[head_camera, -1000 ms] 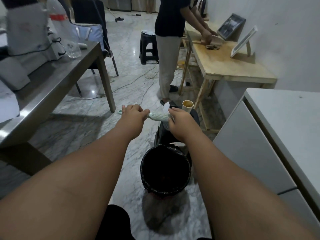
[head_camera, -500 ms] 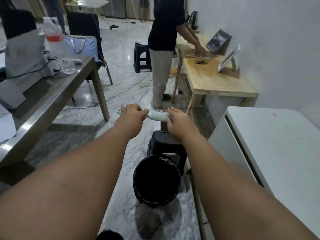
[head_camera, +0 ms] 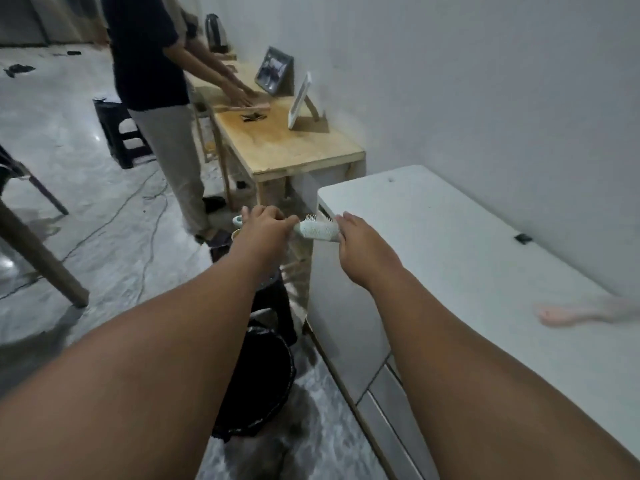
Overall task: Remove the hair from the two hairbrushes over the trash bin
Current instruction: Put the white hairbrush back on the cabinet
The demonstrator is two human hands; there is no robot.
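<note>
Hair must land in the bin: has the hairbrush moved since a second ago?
Yes: the hairbrush has shifted right of the trash bin, toward the white cabinet.

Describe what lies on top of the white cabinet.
A blurred pink object and a small dark item lie on the white cabinet. The right forearm covers its near part, so that area cannot be seen.

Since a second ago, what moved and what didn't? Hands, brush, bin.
The view swung right. The hairbrush shifted right with both hands: it was in line above the trash bin, and now it is in front of the white cabinet corner, with the bin down-left, partly behind the left forearm. Nothing was let go or newly grasped. Unchanged: left hand grips the handle, right hand holds the head's far end.
</note>
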